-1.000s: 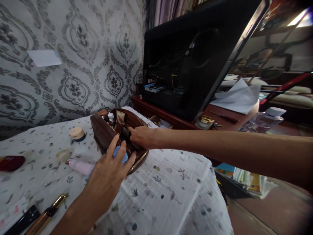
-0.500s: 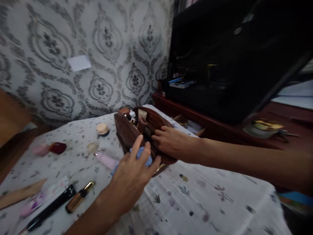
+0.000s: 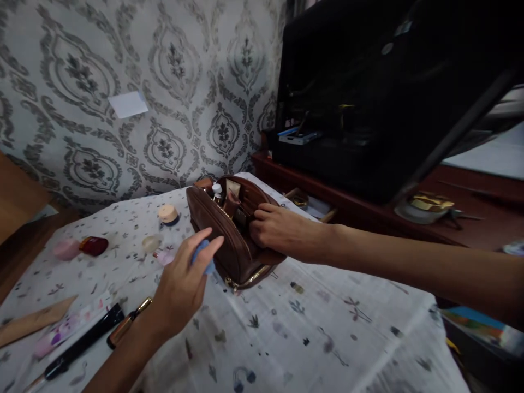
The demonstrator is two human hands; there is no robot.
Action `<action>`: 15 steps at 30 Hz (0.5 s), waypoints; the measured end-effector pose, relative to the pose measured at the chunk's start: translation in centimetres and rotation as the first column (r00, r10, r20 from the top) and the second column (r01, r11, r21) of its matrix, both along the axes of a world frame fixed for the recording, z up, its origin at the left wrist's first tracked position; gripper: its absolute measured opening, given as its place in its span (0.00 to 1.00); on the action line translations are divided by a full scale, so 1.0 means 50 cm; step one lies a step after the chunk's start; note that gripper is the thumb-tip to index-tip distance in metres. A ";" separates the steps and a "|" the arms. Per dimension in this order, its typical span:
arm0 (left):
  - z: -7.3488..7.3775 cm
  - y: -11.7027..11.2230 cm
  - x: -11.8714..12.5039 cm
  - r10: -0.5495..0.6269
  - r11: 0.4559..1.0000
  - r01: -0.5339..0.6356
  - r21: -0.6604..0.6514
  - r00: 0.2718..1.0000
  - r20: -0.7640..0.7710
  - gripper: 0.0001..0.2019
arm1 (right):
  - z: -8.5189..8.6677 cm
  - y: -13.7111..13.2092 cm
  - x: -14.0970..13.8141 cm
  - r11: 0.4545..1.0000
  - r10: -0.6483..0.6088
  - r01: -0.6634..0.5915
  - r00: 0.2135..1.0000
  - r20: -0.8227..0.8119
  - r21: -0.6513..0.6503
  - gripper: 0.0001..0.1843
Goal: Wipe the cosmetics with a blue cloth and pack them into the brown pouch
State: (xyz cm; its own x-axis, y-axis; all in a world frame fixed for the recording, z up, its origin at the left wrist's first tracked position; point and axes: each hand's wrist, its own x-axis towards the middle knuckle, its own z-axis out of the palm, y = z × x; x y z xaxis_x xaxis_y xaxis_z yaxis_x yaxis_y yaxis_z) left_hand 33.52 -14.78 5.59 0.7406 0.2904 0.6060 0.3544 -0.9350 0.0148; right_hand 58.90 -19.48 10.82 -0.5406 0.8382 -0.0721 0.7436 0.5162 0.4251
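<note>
A brown leather-look cosmetic bag lies unzipped on the cloth, with a white-capped bottle and other items standing inside. My right hand is at the near right end of its opening, fingers curled in against the lining, fingertips hidden. Just left of the bag, my left hand has its thumb and fingers closed around a soft light-blue fluffy piece, mostly covered by the fingers. Behind that hand, part of a pink tube shows on the cloth.
Around the left side of the patterned cloth lie a round cream-lidded jar, a dark red bottle, a black tube, a purple-white tube and a gold-capped bottle. A television stands behind, above an open drawer.
My left hand has drawn back leftward from over the bag, bringing the blue fluffy piece along. My right hand stays at the bag's opening. The view has shifted slightly.
</note>
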 end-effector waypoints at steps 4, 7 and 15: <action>-0.023 0.009 -0.033 0.049 0.994 -0.052 -0.101 0.998 -0.034 0.30 | 0.003 0.000 0.006 1.000 0.027 -0.027 1.000 -0.009 -0.002 0.08; -0.038 0.013 -0.055 0.055 0.987 -0.064 -0.151 0.997 -0.063 0.29 | -0.004 0.000 0.012 0.998 0.065 -0.065 0.998 -0.020 0.011 0.08; -0.084 -0.039 -0.113 0.080 0.974 -0.141 -0.180 0.948 -0.310 0.25 | -0.048 0.013 0.039 0.960 0.233 -0.212 0.967 -0.103 0.184 0.09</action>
State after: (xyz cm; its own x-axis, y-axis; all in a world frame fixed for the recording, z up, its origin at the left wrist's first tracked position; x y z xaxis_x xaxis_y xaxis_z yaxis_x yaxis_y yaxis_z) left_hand 27.85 -16.73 1.41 0.8346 0.4717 0.2843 0.4720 -0.8786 0.0724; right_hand 60.83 -18.81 8.43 -0.7104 0.6899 0.1393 0.6700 0.6022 0.4341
